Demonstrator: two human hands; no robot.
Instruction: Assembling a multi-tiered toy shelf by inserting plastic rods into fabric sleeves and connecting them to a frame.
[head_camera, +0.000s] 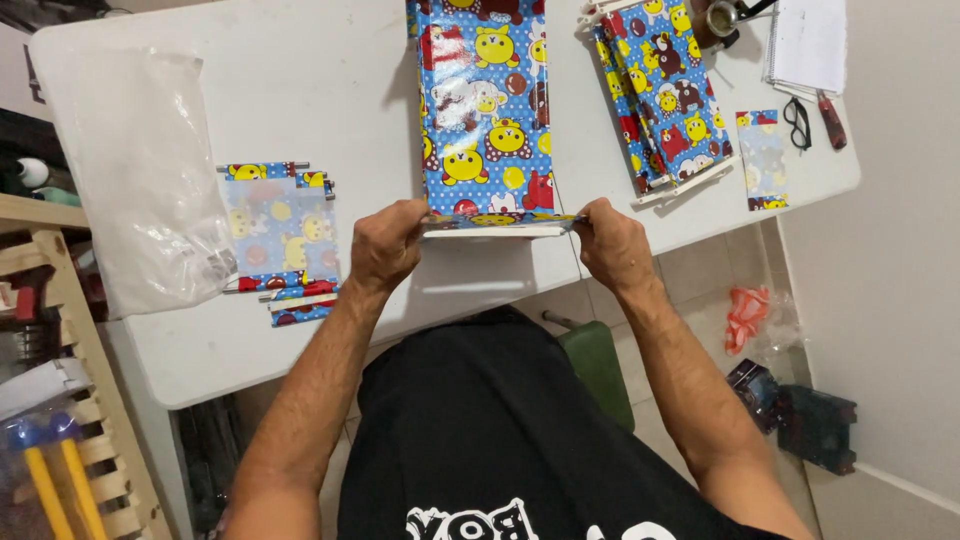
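A long strip of blue cartoon-print plastic sheet (485, 110) lies across the white table (330, 80), running away from me. Its near end is folded around a thin white stick (500, 231) at the table's front edge. My left hand (385, 245) pinches the left end of that folded edge. My right hand (612, 243) pinches the right end. Both hands hold the stick and fold lifted slightly above the tabletop.
A clear plastic bag (145, 170) lies at the left, with small bagged rolls of the same print (280, 235) beside it. More printed pieces on sticks (665, 90) lie at right, plus a small packet (763, 160), glasses (797, 122), a notebook (808, 42) and a red-handled tool (831, 120). A wooden rack (70, 380) stands at left.
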